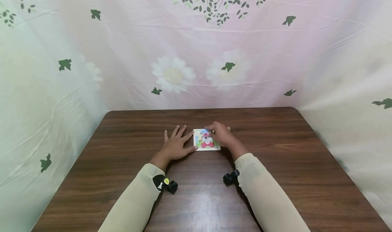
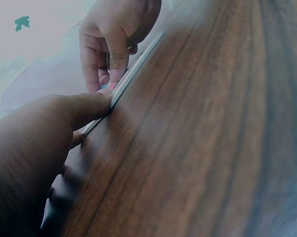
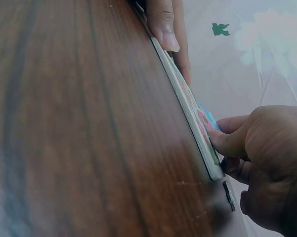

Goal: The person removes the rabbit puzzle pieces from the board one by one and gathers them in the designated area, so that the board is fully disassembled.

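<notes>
Board [image 1: 206, 142] flat on table [image 1: 275, 140], probably light and stiff, best held by its edges; left hand [image 1: 177, 147], fingers spread, touches one side; right hand [image 1: 223, 135] pinches a piece [image 3: 207, 116] over it.

Left of the right hand's [image 1: 223, 135] grip, the left hand [image 1: 174, 148] blocks passage, its thumb and index finger touching the board [image 1: 211, 149]. Toward the person from the grip, the tabletop [image 1: 196, 204] offers a lane between the left sleeve [image 1: 134, 201] and right sleeve [image 1: 266, 194], narrowed by the left wrist camera [image 1: 172, 187] and right wrist camera [image 1: 228, 180]. Right of the grip, a hand could pass broadly over wood. Beyond it, a shallower strip ends at the hanging cloth [image 1: 199, 99]. A small dark shape [image 3: 229, 196] sits just past the board's corner, perhaps an obstacle; its nature is unclear.
</notes>
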A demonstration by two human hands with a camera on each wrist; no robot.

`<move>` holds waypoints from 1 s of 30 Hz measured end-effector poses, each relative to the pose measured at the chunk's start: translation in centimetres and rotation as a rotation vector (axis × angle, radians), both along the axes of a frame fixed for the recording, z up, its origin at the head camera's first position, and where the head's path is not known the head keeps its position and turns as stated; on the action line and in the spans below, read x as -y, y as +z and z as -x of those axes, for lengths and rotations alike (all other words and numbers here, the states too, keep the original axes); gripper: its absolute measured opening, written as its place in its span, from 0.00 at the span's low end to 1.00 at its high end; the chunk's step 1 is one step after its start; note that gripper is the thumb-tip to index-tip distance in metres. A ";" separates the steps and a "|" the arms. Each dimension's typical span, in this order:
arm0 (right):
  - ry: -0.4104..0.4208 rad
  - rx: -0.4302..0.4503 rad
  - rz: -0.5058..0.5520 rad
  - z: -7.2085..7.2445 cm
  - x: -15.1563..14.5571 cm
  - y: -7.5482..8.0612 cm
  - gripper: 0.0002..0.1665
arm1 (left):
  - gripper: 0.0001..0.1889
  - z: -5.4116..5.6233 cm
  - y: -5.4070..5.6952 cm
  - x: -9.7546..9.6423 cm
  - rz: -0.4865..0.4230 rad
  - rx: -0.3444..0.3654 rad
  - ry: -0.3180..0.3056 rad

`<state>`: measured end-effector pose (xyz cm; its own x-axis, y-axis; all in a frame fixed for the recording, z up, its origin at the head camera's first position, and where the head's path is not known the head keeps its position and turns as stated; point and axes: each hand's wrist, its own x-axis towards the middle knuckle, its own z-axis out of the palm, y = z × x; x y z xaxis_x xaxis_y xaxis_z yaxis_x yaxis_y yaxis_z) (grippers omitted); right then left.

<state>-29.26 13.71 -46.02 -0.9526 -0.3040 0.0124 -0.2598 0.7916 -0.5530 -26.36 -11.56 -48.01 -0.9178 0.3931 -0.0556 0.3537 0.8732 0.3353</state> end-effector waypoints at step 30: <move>0.069 -0.130 0.108 -0.4 -1.2 -0.3 0.21 | 0.44 0.2 -0.4 0.0 0.001 -0.002 0.002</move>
